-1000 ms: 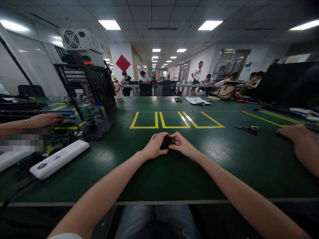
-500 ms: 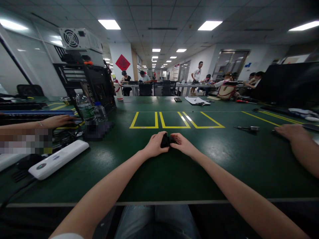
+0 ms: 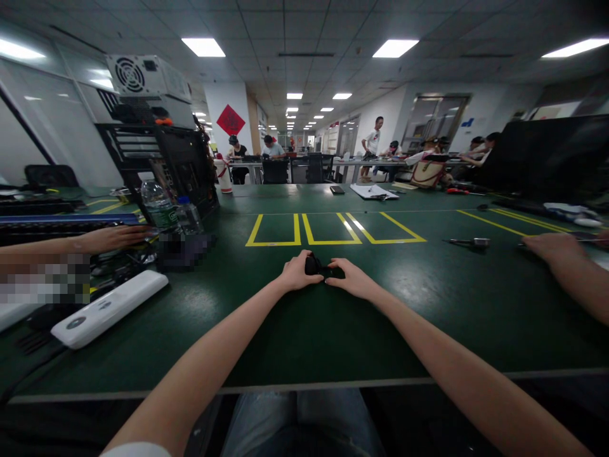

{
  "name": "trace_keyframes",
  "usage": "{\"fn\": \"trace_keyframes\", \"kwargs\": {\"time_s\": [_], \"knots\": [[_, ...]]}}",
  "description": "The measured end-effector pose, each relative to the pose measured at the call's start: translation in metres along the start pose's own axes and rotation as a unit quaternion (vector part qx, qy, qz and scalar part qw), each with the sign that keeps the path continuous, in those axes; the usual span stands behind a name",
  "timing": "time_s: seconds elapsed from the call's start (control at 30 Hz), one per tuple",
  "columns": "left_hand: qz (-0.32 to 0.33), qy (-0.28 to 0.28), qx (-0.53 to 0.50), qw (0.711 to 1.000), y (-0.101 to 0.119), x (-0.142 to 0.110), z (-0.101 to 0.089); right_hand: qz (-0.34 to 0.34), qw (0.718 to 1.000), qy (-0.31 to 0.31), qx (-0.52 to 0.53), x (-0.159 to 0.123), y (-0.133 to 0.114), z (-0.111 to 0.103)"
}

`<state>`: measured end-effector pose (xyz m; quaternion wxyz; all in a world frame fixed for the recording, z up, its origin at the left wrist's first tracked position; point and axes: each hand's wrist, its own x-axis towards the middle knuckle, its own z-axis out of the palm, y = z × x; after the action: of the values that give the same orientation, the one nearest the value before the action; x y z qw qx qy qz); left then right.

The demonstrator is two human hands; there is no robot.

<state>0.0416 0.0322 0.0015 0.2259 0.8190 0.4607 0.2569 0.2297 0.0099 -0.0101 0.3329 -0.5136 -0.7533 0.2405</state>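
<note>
My left hand (image 3: pixel 297 271) is closed round a small black object (image 3: pixel 312 264), thumb at its near side and fingers at its far side. My right hand (image 3: pixel 353 278) faces it, with thumb and fingers closed round a black part (image 3: pixel 335 273) on the right. Whether the two black parts are joined is too dark to make out, as is the object's exact kind. Both hands are low over the green table (image 3: pixel 323 343), short of the yellow tape outlines (image 3: pixel 330 242).
Another person's hand (image 3: pixel 114 238) is at the left, near a white power strip (image 3: pixel 109 309) and bottles (image 3: pixel 158 202). An open computer case (image 3: pixel 176 158) stands behind. At the right are a metal-ended tool (image 3: pixel 476 242) and another person's hand (image 3: pixel 554 251).
My hands have drawn slightly apart, and more of the black part shows between them. The other person's hand on the left has moved right. The view has turned a little.
</note>
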Motion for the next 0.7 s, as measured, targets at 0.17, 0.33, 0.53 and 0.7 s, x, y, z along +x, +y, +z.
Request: {"fn": "trace_keyframes", "kwargs": {"time_s": [0.17, 0.33, 0.53, 0.7], "knots": [[0.027, -0.033, -0.043, 0.998, 0.002, -0.016, -0.009, -0.048, 0.997, -0.018, 0.061, -0.004, -0.024, 0.004], [0.042, -0.07, -0.064, 0.995, -0.016, -0.083, -0.048, -0.093, 0.978, -0.105, 0.158, -0.004, -0.072, 0.058], [-0.088, -0.011, 0.04, 0.995, -0.066, -0.192, -0.12, -0.135, 0.973, -0.127, 0.136, -0.002, -0.16, 0.164], [-0.111, 0.1, 0.098, 0.984, -0.11, -0.252, -0.15, -0.148, 0.97, -0.125, 0.144, -0.003, -0.219, 0.221]]}}
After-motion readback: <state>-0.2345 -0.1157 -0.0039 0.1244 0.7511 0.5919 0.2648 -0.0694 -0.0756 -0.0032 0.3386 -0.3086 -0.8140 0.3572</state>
